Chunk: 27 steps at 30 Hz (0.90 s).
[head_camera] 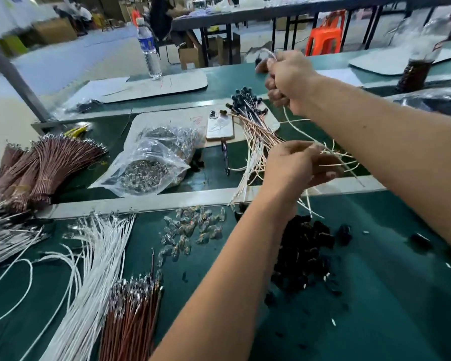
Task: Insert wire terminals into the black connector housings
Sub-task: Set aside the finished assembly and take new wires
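1. On the green table (375,295), a pile of black connector housings (301,254) is spread near the front edge.
2. Above it, thin wires (336,157) are pinched by the left hand (289,168).
3. Higher up, a white wire (292,121) is gripped in the right hand (288,79), fingers curled.

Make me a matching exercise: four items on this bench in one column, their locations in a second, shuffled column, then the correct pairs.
Things:
1. water bottle
2. phone
3. loose black housings
4. clear bag of metal parts

Places:
A. near bench, under the left forearm
B. far bench, standing upright
C. middle bench, left of the phone
D. on the pale board, lying flat

Pairs: 1-B, 2-D, 3-A, 4-C
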Available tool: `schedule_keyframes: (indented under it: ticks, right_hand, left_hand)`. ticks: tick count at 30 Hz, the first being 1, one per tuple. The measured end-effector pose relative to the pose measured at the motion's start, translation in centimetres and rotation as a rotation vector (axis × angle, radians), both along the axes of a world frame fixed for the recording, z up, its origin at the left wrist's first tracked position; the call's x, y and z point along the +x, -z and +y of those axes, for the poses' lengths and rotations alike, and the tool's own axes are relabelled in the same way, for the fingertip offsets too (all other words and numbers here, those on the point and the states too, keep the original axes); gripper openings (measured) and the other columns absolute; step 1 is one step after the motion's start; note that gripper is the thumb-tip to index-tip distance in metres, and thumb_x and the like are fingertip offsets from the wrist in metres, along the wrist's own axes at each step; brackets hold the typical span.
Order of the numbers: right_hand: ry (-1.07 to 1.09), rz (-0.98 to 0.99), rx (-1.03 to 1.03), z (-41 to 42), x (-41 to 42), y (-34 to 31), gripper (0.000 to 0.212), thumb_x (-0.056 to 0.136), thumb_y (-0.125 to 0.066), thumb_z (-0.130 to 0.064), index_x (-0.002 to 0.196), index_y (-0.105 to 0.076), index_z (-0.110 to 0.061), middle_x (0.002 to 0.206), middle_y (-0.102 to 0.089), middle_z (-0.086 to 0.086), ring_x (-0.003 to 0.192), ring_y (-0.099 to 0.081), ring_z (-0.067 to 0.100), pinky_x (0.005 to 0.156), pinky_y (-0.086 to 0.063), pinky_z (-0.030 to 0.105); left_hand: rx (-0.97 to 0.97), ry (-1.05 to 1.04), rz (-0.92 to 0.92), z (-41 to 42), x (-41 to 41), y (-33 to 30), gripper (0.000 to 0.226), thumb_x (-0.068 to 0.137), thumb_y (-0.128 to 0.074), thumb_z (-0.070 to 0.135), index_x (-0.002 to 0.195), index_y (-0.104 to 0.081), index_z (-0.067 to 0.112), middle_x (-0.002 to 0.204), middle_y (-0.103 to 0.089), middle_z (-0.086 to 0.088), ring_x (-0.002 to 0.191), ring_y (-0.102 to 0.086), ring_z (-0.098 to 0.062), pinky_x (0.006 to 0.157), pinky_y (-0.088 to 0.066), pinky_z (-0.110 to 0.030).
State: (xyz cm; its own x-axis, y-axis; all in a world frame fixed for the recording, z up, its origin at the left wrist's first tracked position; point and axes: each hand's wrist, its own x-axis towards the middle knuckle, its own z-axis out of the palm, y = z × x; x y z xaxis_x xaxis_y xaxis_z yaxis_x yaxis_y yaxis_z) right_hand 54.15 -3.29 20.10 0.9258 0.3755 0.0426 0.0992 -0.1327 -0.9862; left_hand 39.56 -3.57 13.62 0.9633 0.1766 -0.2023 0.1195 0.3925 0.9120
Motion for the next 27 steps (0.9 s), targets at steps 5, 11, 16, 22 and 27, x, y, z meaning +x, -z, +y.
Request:
schedule_keyframes:
  ticks: [5, 11, 16, 22, 27]
  right_hand:
    - [0.106, -0.446, -0.430, 3.8, 5.6, 3.3, 0.030, 0.113, -0.037, -0.018, 0.125, -0.061, -0.004, 0.105, -0.062, 0.014, 0.079, -0.055, 0.018, 0.067, -0.050, 0.033]
    - [-0.049, -0.544, -1.112, 4.5, 6.3, 10.0, 0.031, 0.101, -0.051, -0.012, 0.126, -0.060, 0.004, 0.137, -0.054, 0.032, 0.122, -0.058, 0.047, 0.099, -0.050, 0.044]
    - [-0.057, -0.542, -1.182, 4.0, 5.0, 10.2, 0.046, 0.106, -0.049, -0.038, 0.135, -0.058, -0.004, 0.148, -0.039, 0.027, 0.136, -0.040, 0.046, 0.112, -0.039, 0.054]
    - [0.008, -0.575, -0.981, 1.4, -0.7, 8.1, 0.041, 0.103, -0.054, -0.036, 0.127, -0.065, -0.005, 0.136, -0.060, 0.024, 0.126, -0.054, 0.041, 0.108, -0.046, 0.045]
    - [-0.065, -0.606, -0.754, -0.4, -9.6, 6.9, 0.019, 0.094, -0.065, -0.021, 0.098, -0.081, -0.012, 0.099, -0.077, 0.011, 0.091, -0.067, 0.025, 0.086, -0.055, 0.031]
  left_hand:
    - [0.160, -0.165, 0.091, 1.5, 2.2, 0.2, 0.017, 0.085, -0.053, -0.010, 0.074, -0.061, 0.002, 0.057, -0.064, -0.008, 0.054, -0.067, -0.027, 0.073, -0.062, -0.044]
    - [0.417, -0.363, 0.177, 3.4, 3.1, 1.8, 0.021, 0.055, -0.046, 0.018, 0.071, -0.060, 0.016, 0.086, -0.072, -0.019, 0.083, -0.072, -0.045, 0.082, -0.059, -0.059]
    - [0.406, -0.378, 0.161, 3.1, 2.1, 1.8, 0.027, 0.056, -0.047, 0.018, 0.080, -0.061, 0.017, 0.087, -0.074, -0.014, 0.085, -0.073, -0.040, 0.083, -0.060, -0.056]
    - [0.303, -0.448, 0.150, 2.8, -2.2, 1.1, 0.019, 0.079, -0.054, 0.001, 0.093, -0.060, 0.013, 0.090, -0.074, -0.013, 0.062, -0.073, -0.022, 0.064, -0.059, -0.037]
    - [0.389, -0.560, 0.157, 4.5, -7.7, 2.0, 0.016, 0.084, -0.060, 0.005, 0.094, -0.063, 0.017, 0.095, -0.075, -0.008, 0.071, -0.075, -0.021, 0.064, -0.059, -0.034]
